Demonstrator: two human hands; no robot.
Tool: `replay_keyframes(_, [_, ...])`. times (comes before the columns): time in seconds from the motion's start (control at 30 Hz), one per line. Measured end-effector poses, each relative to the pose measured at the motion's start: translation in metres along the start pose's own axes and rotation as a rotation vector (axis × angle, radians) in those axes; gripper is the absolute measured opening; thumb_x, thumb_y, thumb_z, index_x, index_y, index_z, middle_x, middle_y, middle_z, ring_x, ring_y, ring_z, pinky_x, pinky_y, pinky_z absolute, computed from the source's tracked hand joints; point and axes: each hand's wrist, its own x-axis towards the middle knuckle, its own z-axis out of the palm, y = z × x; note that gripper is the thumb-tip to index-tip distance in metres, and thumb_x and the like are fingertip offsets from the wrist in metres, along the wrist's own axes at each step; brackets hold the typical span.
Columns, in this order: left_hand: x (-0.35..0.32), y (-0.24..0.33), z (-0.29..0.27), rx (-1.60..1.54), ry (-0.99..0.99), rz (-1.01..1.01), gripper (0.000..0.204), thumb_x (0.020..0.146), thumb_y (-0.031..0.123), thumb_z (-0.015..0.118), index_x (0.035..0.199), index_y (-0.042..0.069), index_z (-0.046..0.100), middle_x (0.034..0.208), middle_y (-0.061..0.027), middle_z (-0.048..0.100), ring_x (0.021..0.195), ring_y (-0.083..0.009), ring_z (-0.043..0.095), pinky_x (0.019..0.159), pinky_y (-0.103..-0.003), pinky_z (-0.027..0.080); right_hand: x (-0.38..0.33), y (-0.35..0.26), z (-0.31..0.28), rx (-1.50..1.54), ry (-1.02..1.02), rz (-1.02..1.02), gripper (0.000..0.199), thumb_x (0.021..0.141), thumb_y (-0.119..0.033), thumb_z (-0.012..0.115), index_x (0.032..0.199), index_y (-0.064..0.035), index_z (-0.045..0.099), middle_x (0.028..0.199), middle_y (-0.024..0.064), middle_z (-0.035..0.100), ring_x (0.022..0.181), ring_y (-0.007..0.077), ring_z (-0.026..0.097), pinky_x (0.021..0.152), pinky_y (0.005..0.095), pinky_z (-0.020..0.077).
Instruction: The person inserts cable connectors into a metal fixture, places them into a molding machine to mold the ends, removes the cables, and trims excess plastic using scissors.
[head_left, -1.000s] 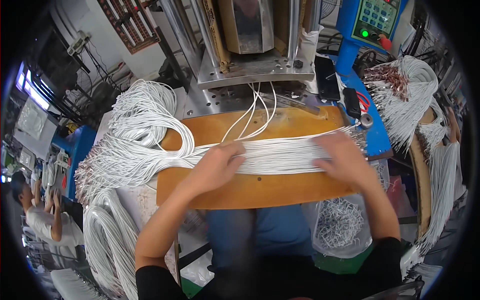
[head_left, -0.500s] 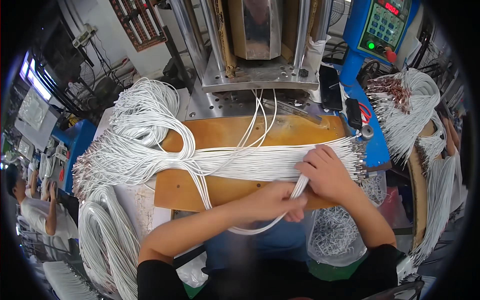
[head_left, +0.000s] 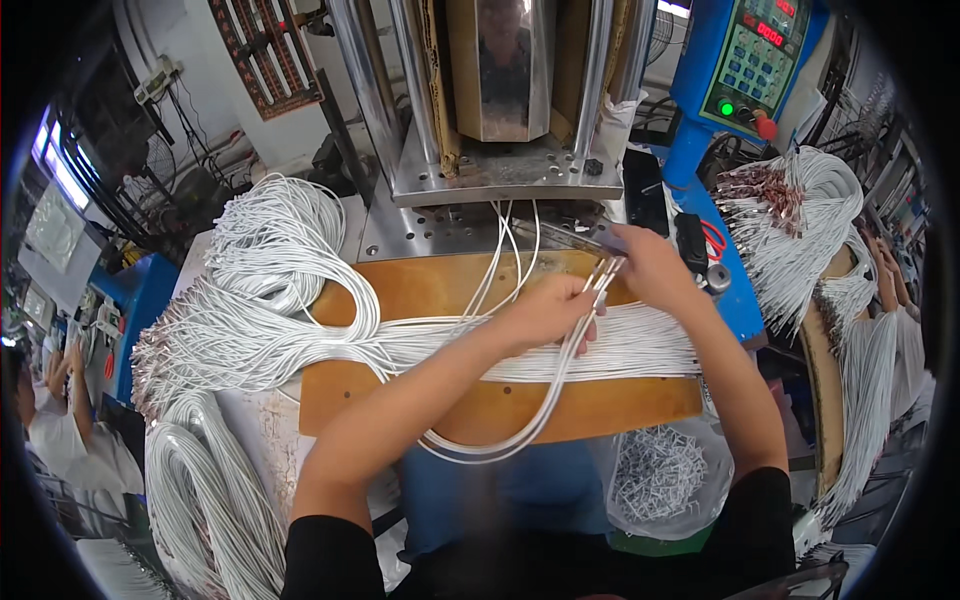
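Fronting a steel press — tan board beneath white cables — wall behind.

The left forearm hides part of the cable bundle; the top edge crops the press.

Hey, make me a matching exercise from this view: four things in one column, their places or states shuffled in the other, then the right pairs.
Things
1. The person's bare left hand
2. Clear plastic bag
3. Blue control box with a keypad
4. Flat brown board

Places or states
A. Has a broad, flat layer of straight white cables lying across it
B. Shows a lit green light and red digits
C. Contains many short white pieces
D. Grips a few looped white strands

Right pairs: 1-D, 2-C, 3-B, 4-A
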Motion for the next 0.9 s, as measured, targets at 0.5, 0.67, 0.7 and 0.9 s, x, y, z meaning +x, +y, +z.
replay_keyframes(0.5, [0.000,-0.018,-0.007,-0.315,0.146,0.003,0.016,0.095,0.015,0.052,0.095,-0.002,0.054,0.066,-0.0090,0.060,0.046,-0.0140,0.056,0.042,-0.026,0.045,-0.006,-0.010,0.026,1.288,-0.330,0.671,0.020,0.081,-0.005,0.047,0.092,-0.0009,0.062,0.066,-0.0019,0.045,0.055,0.0054,0.038,0.048,0.0223,0.0264])
replay_keyframes(0.67, [-0.004,-0.007,0.000,-0.174,0.204,0.040,0.011,0.089,0.005,0.059,0.092,-0.005,0.058,0.069,-0.0089,0.062,0.054,-0.0142,0.061,0.050,-0.026,0.049,-0.018,-0.021,0.023,1.179,-0.146,0.438,0.023,0.094,-0.016,0.050,0.077,-0.0031,0.057,0.064,-0.0028,0.046,0.057,0.0055,0.040,0.052,0.0230,0.0305])
replay_keyframes(0.7, [-0.004,-0.001,0.001,-0.100,0.249,0.006,0.010,0.086,0.003,0.061,0.091,-0.006,0.059,0.071,-0.0094,0.063,0.057,-0.0145,0.063,0.052,-0.026,0.050,-0.018,-0.021,0.025,1.177,-0.150,0.441,0.023,0.094,-0.016,0.050,0.077,-0.0031,0.057,0.064,-0.0028,0.046,0.057,0.0055,0.040,0.052,0.0230,0.0305])
replay_keyframes(0.9, [-0.002,0.002,0.006,-0.190,0.275,-0.076,0.010,0.085,0.001,0.061,0.090,-0.008,0.059,0.072,-0.0115,0.065,0.059,-0.0158,0.064,0.052,-0.026,0.050,-0.023,-0.020,0.039,1.079,-0.174,0.277,0.030,0.098,-0.023,0.047,0.083,0.0001,0.059,0.066,-0.0044,0.047,0.063,0.0047,0.042,0.056,0.0231,0.0337])
